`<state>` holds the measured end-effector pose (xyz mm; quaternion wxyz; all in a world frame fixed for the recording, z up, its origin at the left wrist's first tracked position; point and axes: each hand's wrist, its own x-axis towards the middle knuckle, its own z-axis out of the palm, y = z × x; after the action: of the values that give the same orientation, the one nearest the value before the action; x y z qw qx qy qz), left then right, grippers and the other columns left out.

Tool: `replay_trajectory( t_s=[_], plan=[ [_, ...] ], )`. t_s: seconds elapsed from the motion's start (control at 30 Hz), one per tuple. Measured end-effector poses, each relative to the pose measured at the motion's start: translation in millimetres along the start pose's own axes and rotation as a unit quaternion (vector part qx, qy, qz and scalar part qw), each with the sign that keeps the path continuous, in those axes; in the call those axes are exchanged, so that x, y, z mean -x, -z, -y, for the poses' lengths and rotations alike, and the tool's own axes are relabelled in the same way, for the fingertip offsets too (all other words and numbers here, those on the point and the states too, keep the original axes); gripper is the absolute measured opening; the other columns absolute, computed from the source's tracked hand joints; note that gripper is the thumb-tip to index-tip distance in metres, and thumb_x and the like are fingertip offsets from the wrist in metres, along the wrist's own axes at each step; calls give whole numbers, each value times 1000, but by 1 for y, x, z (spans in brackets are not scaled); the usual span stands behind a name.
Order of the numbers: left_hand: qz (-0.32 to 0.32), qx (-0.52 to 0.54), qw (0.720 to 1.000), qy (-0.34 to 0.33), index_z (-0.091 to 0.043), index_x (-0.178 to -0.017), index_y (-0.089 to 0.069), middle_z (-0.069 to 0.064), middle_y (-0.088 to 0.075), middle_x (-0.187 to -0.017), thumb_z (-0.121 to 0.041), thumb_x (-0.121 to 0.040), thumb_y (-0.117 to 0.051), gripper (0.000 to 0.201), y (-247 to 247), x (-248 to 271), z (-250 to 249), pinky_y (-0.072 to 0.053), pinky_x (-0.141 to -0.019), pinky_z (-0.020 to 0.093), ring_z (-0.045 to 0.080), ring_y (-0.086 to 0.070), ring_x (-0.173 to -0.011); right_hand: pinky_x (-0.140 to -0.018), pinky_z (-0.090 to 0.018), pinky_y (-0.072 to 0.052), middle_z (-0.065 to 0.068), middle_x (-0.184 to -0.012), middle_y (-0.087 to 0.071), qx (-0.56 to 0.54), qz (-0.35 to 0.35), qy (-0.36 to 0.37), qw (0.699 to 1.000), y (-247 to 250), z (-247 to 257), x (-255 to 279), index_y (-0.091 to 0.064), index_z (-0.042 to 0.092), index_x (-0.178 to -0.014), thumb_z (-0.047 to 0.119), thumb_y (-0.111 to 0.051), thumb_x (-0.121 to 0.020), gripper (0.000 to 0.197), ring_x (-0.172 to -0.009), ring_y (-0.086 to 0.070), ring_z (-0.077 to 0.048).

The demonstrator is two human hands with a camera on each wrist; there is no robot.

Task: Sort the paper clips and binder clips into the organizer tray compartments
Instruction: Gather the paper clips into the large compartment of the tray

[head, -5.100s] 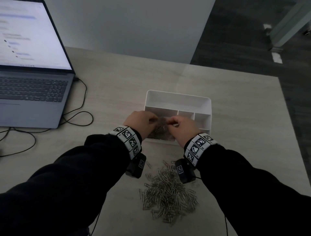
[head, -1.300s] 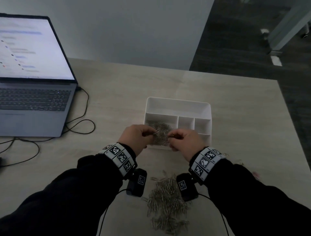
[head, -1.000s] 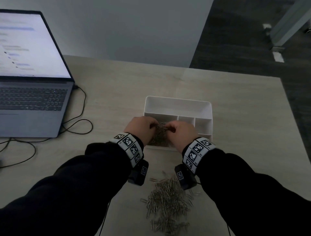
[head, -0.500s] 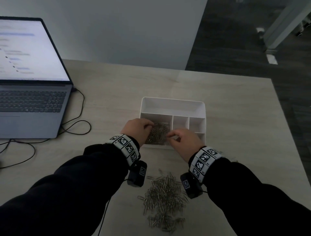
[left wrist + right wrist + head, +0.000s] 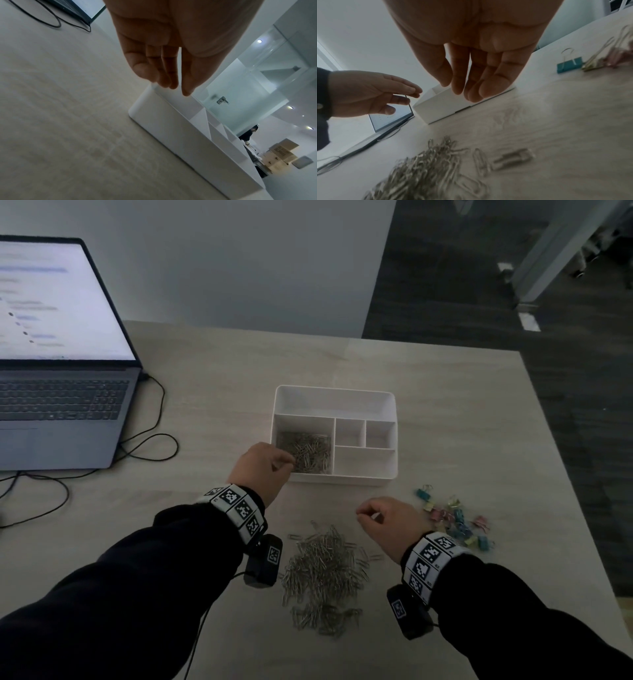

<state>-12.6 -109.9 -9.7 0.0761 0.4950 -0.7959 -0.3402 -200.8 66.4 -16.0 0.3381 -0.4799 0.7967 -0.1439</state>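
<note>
The white organizer tray [image 5: 334, 388] stands mid-table; its near-left compartment holds a heap of silver paper clips [image 5: 310, 451], and the other compartments look bare. My left hand [image 5: 286, 465] hovers at the tray's near-left corner [image 5: 180, 135], fingers [image 5: 186, 88] nearly straight and holding nothing. Over the table in front of the tray, my right hand [image 5: 363, 513] has loosely bent fingers [image 5: 489, 89] and is also empty. A big loose pile of paper clips [image 5: 322, 573] [image 5: 423, 169] lies below my wrists. Coloured binder clips [image 5: 452, 518] sit to the right, with a teal binder clip [image 5: 569, 66] nearest.
An open laptop [image 5: 58, 354] occupies the table's left side, with black cables [image 5: 144, 446] looping toward the tray. The table's right edge [image 5: 561, 460] drops to dark floor. Bare tabletop lies left of the tray and behind it.
Both hands were together over the near-left compartment. The right hand has pulled back toward me and to the right, off the tray. The left hand has slid to the tray's corner.
</note>
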Motion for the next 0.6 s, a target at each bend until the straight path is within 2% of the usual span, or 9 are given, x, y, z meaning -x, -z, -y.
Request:
replay_trajectory(
  t_s=[0.07,0.13,0.2,0.23,0.3,0.43,0.53,0.6],
  plan=[
    [12,-16,1000,-14,-27,-89,-73,-4,-61,-92,-29,-86,-62,12,-5,12,5,-49,-80,30,12,-56,-75,-85,-26,-48,5,-105,-60,16,31,-11,999,-6,-8,4,-66,25,-108,35,-60,-88,23,-84,-56,-8],
    [78,-40,996,-2,-26,-103,-71,-3,-62,-102,-35,-85,-63,21,-15,26,12,-51,-87,34,14,-59,-81,-94,-32,-48,2,-117,-50,45,79,-33,995,-15,-16,7,-57,29,-122,45,-63,-83,43,-92,-54,-11],
    [157,-96,983,8,-28,-126,-58,1,-52,-124,-49,-81,-64,51,-28,41,20,-45,-100,35,19,-57,-105,-97,-33,-46,3,-127,-37,67,125,-57,988,-23,-20,13,-44,34,-133,57,-68,-74,68,-106,-53,-16],
    [187,-129,974,10,-29,-133,-51,1,-45,-132,-57,-75,-64,66,-35,49,23,-41,-105,36,22,-51,-116,-98,-33,-46,3,-129,-32,75,138,-60,986,-27,-21,17,-38,35,-137,61,-69,-70,78,-110,-52,-18],
    [221,-177,959,2,-34,-136,-41,-1,-34,-134,-70,-62,-65,85,-46,66,22,-39,-106,40,26,-38,-123,-100,-33,-45,2,-131,-28,96,144,-42,984,-36,-21,25,-31,36,-141,65,-71,-66,90,-112,-51,-20],
    [235,-227,944,-53,-40,-138,-22,-3,-25,-134,-76,-49,-68,106,-64,97,17,-46,-98,46,26,-32,-123,-99,-33,-45,1,-127,-28,118,137,9,983,-52,-15,31,-23,40,-143,66,-74,-58,102,-111,-50,-21],
    [224,-264,934,-89,-33,-143,-16,1,-24,-137,-75,-52,-68,113,-77,110,17,-48,-96,47,27,-32,-123,-101,-39,-45,0,-123,-28,122,147,44,981,-64,-9,34,-16,42,-142,67,-73,-54,107,-113,-48,-25],
    [207,-274,934,-101,-31,-144,-16,1,-25,-136,-72,-58,-68,109,-85,116,18,-50,-93,45,27,-34,-121,-100,-43,-45,-1,-123,-29,130,147,66,978,-72,-6,37,-13,41,-141,68,-70,-54,107,-111,-49,-28]
  ],
)
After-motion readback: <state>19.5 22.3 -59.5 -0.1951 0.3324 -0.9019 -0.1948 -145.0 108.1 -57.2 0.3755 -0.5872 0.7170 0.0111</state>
